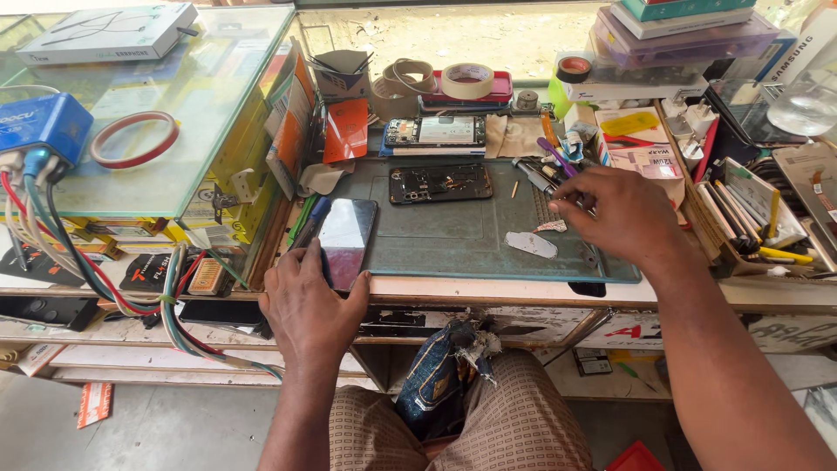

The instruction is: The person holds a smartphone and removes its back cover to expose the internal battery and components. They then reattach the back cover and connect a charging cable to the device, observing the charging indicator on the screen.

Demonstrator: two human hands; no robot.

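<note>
Head view: left hand lies palm down at the near edge of the tabletop, fingers spread and loose, thumb and forefinger touching the lower end of a phone screen panel; nothing is clamped. The panel lies glass up, tilted slightly, on the left border of the grey-green work mat. Right hand rests over the mat's right side, fingertips drawn together near a cluster of small tools; cannot tell whether anything is pinched. A small pale flat part lies on the mat just left of this hand. An opened phone body lies near the mat's far edge, well apart from both hands. Tape rolls sit behind.
</note>
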